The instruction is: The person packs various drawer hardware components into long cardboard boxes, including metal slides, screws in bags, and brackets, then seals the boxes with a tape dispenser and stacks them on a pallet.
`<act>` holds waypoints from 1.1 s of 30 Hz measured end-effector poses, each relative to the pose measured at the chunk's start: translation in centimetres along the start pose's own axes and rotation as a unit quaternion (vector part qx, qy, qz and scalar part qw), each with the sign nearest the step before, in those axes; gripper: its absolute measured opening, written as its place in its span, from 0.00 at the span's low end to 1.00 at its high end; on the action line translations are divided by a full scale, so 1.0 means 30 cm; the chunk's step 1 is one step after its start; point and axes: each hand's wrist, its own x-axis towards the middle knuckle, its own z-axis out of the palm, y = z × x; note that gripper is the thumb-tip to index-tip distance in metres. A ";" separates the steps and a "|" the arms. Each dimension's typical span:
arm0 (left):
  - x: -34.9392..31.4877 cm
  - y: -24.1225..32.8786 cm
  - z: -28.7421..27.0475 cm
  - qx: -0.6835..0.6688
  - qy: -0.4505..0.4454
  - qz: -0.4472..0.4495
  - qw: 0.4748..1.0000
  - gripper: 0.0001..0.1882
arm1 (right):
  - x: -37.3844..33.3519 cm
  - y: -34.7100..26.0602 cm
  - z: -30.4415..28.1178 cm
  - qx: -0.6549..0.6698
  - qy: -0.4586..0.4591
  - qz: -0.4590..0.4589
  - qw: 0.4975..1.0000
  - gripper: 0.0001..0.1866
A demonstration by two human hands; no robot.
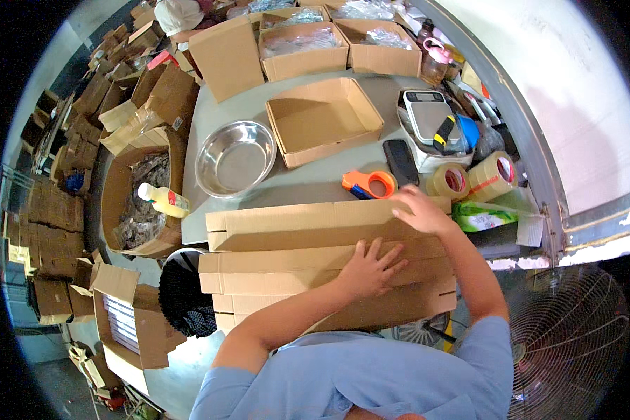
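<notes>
Flattened cardboard cartons lie at the near edge of the table in front of me, their slotted flaps toward the left. My left hand presses flat on the middle of the cardboard with its fingers spread. Farther out, my right hand reaches over the far edge of the top piece, fingers stretched and apart. Just beyond it are an orange and blue tape dispenser and a dark phone.
Beyond the cardboard are a steel bowl and an open carton tray. At right stand a digital scale and tape rolls; a fan is lower right. A bottle stands by a scrap-filled box at left.
</notes>
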 end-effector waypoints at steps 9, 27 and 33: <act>0.013 0.007 0.037 -0.046 0.008 0.016 0.999 0.33 | 0.364 -0.053 0.138 -0.086 -0.115 0.091 0.985 0.24; 0.009 0.038 0.008 -0.030 -0.021 -0.006 0.999 0.34 | -0.162 -0.227 -0.201 0.025 -0.161 0.233 0.959 0.18; 0.021 0.048 0.002 -0.029 -0.028 -0.018 0.999 0.33 | -0.365 -0.326 -0.093 0.005 0.019 0.205 0.979 0.21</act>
